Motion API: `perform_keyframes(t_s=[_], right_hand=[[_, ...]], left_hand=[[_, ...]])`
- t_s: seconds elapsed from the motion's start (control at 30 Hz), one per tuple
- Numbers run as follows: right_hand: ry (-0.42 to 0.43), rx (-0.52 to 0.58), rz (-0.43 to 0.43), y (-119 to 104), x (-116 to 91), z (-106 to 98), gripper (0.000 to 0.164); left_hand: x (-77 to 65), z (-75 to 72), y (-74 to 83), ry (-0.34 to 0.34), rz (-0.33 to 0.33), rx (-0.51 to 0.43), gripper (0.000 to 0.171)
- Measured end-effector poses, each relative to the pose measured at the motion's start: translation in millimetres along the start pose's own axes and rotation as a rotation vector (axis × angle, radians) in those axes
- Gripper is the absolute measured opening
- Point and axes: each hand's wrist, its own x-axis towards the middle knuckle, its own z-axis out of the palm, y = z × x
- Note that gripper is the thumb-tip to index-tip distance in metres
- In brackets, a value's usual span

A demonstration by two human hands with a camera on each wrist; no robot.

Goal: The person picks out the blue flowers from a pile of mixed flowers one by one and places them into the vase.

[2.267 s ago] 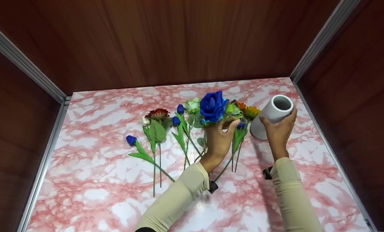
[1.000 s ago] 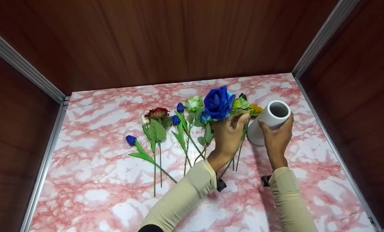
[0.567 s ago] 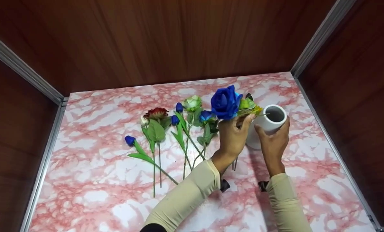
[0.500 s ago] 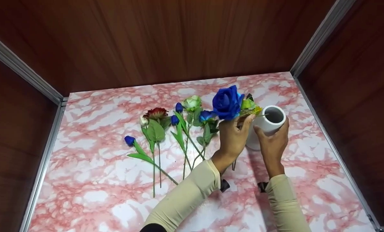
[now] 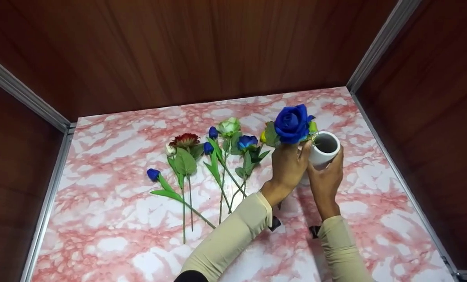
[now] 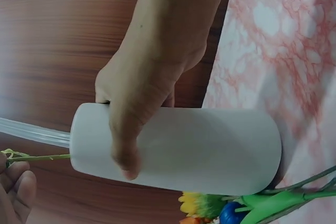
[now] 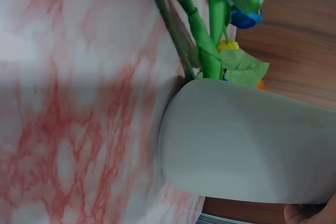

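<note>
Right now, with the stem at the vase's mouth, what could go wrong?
The left hand holds the stem off-centre at the mouth, so it might snag. The right hand grips the vase high up; a push could tip it. Flowers lie beside it and could get nudged.

In the right hand's (image 5: 326, 180) grip, the white vase (image 6: 210, 153) looks smooth and matt. Just beyond the left hand's (image 5: 290, 166) grip, the blue rose (image 5: 292, 123) shows cloth-like petals; its thin stem (image 6: 44, 157) is perhaps plastic. Beneath both grips the tabletop (image 5: 112, 244) is smooth, faintly glossy; beyond rises a wood-grained panel (image 5: 178, 51).
</note>
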Motion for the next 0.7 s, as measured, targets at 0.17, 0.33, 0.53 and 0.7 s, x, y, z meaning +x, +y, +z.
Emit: perform_keyframes(t_s=[0.17,0.33,0.53,0.7], right_hand=[[0.008,-0.038,-0.008,2.4,-2.4,1.9,0.085],[0.023,-0.057,-0.014,3.3,-4.0,1.7,0.083],[0.014,-0.068,-0.008,-0.5,-9.8,1.7,0.081],[0.016,-0.065,-0.003,-1.6,-10.2,1.0,0.08]], left_hand=[[-0.7,9.3,-2.4,-0.078,0.03,0.068,0.021],[-1.0,16.0,-5.4,-0.109,0.038,0.099,0.02],[-1.9,22.1,-10.8,-0.096,-0.025,0.116,0.014],[-2.8,22.9,-10.0,-0.127,-0.06,0.134,0.012]])
